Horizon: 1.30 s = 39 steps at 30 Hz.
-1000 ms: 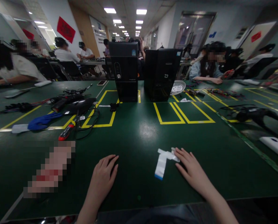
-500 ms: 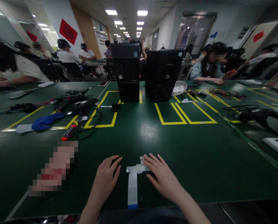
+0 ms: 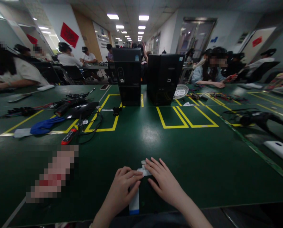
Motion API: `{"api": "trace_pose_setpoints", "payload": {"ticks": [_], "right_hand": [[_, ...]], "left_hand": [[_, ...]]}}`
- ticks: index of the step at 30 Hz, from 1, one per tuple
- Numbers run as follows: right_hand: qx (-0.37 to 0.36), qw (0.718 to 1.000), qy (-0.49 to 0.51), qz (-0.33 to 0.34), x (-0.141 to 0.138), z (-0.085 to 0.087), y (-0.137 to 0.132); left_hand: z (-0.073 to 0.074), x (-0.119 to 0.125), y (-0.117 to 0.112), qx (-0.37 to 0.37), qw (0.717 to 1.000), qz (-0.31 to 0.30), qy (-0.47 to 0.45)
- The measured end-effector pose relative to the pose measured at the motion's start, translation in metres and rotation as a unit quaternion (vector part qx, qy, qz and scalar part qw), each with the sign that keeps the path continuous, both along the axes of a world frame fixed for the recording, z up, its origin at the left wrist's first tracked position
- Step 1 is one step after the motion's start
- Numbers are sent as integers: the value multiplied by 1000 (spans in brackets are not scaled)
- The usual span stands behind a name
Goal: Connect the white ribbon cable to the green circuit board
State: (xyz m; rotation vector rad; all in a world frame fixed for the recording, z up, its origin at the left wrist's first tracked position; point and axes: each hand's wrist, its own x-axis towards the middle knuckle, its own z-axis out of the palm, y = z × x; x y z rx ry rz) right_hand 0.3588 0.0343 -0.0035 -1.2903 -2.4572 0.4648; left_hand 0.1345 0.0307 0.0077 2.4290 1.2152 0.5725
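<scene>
A white flat ribbon cable point(image 3: 134, 202) with a blue end lies folded on the green table in front of me. My left hand point(image 3: 125, 185) reaches over its left part, with the index fingertip at the fold and the thumb a little apart below. Its fingers hide much of the cable's crosswise stretch. To the right, my right hand point(image 3: 161, 175) lies flat with fingers spread, its fingertips over the cable's upper right end. Neither hand lifts the cable.
Two black computer towers point(image 3: 129, 76) point(image 3: 165, 79) stand at the back. On the left are a red-and-black screwdriver point(image 3: 69, 136), a blue glove point(image 3: 45, 125), tangled cables and a pixelated item point(image 3: 53, 174). A white device point(image 3: 279, 150) lies at right. Other people sit around.
My left hand has moved right from beside the ribbon cable onto its left part, covering the fold. My right hand stays in nearly the same place. The view has shifted slightly.
</scene>
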Motion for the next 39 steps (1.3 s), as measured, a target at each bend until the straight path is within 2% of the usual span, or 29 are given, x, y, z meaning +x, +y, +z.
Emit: {"api": "trace_pose_setpoints", "payload": {"ticks": [5, 8, 11, 13, 15, 17, 20, 23, 25, 28, 32, 39], "right_hand": [[-10, 1000, 23, -14, 8, 6, -6], [-28, 998, 34, -36, 42, 11, 2], [-16, 994, 19, -106, 109, 12, 29], [21, 982, -11, -186, 165, 12, 51], [55, 945, -102, -306, 220, 14, 68], [70, 911, -129, -386, 264, 17, 75], [78, 859, -142, -487, 304, 15, 70], [56, 802, -140, -578, 323, 4, 61], [32, 777, -134, -615, 331, -4, 58], [0, 773, -126, -622, 340, -12, 59], [-19, 775, -122, -620, 345, -14, 59], [-9, 722, -122, -681, 346, -16, 55]], "left_hand": [[0, 1, 1, -14, 1000, 3, -10], [0, 1, 0, -21, 1000, 5, -17], [2, 1, 1, -24, 999, 8, -22], [2, 1, 1, -24, 999, 9, -28], [2, 1, 1, -24, 999, 10, -33], [2, 2, 1, -26, 999, 11, -34], [1, 2, 1, -25, 999, 13, -37], [1, 2, 1, -22, 999, 16, -46], [2, 2, 0, -23, 998, 20, -47], [2, 2, 0, -27, 998, 26, -41], [2, 2, 0, -23, 999, 31, -36], [1, 1, 1, -25, 999, 20, -41]]}}
